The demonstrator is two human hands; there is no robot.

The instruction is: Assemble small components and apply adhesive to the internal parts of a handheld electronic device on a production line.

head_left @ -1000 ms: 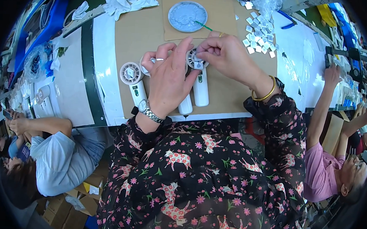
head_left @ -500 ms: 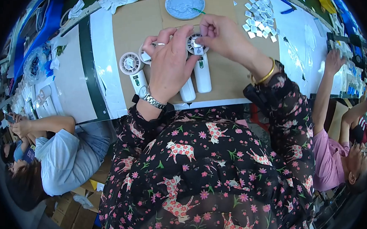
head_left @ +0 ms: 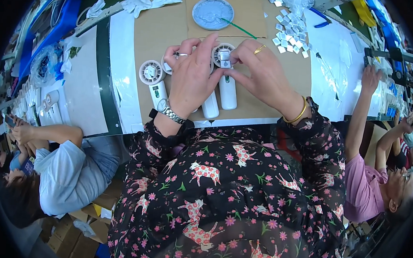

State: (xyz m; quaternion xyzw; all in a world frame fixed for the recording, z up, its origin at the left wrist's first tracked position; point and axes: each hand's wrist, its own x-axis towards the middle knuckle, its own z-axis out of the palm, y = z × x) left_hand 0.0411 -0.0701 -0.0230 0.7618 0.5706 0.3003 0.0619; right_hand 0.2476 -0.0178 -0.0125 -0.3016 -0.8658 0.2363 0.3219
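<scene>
Several white handheld fans lie on the brown board before me. The rightmost fan has a square silver plate on its round head, with a smaller grey-marked piece at the plate's lower edge. Bent over that head from the right, my right hand pinches at the plate's side with thumb and index. My left hand is open, fingers stretched, its thumb beside the same head. It partly covers two fans; the handle of one shows below. Another fan lies left of it, something silver in its head.
Beyond my hands is a round dish of grey paste with a green stick leaning out. Many silver squares lie right of it. White gloves are at the far left. Co-workers sit at both sides.
My right hand has turned and lowered, its fingers now at the plate's side instead of on top. More of the plate shows. My left hand has stayed nearly still; the view has shifted slightly.
</scene>
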